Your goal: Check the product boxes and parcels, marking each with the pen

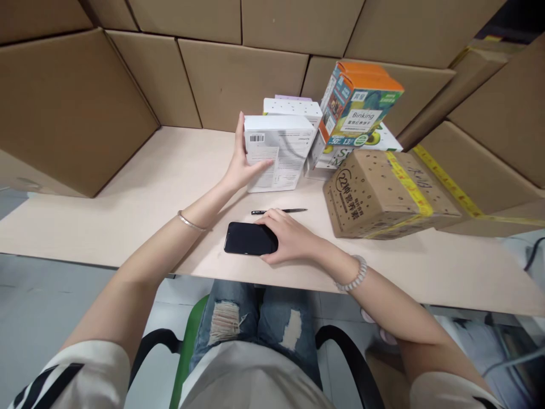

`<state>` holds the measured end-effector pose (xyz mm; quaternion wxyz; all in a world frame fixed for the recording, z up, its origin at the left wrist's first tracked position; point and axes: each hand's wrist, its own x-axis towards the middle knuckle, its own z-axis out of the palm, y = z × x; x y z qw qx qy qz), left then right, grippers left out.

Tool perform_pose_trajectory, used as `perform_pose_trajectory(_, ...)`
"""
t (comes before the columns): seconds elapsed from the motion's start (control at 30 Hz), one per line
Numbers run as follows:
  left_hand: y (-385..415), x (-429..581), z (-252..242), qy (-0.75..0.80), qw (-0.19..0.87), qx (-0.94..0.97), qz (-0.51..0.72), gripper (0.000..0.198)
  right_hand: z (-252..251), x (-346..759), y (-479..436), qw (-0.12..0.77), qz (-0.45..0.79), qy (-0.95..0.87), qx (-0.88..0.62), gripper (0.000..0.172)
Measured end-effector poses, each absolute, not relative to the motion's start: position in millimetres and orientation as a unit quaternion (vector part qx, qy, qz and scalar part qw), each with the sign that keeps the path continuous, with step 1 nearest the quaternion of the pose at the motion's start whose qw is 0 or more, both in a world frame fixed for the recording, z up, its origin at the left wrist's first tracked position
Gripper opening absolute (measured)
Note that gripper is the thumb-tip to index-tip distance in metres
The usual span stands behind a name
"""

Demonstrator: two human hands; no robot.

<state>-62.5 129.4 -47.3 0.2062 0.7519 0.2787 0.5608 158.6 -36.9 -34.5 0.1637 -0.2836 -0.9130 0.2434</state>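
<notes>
My left hand (244,162) grips the left side of a white box (293,153) with a barcode, its thumb across the front and its fingers along the side edge. The box stands upright on the table. My right hand (283,236) is closed around the right end of a black smartphone (244,238), which lies face up near the table's front edge. A dark pen (293,211) lies just behind the phone, close to my right hand's knuckles.
Behind the white box stands another white carton (293,107). An orange-topped Binking box (361,108) rests on an avocado-print carton (340,156). A brown carton with yellow tape (383,193) sits at the right. Large cardboard boxes (242,85) wall the back of the table (170,170).
</notes>
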Motion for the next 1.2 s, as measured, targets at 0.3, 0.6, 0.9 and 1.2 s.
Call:
perform_pose_trajectory(0.3, 150, -40, -40, 0.305, 0.283, 0.728, 0.545, 0.132, -35, 157, -36, 0.144, 0.240, -0.914, -0.293, 0.067)
perform_pose_trajectory(0.6, 109, -26, -31, 0.411, 0.178, 0.657, 0.606, 0.124, -19, 160, -44, 0.104, 0.209, -0.920, -0.316, 0.079)
perform_pose_trajectory(0.9, -30, 49, -22, 0.308, 0.283, 0.779, 0.468, 0.052, 13, 228, -116, 0.338, 0.065, -0.846, -0.407, 0.013)
perform_pose_trajectory(1.2, -32, 138, -25, 0.278, 0.626, 0.596, 0.419, 0.089, -33, 326, -101, 0.659, 0.093, -0.359, -0.655, 0.055)
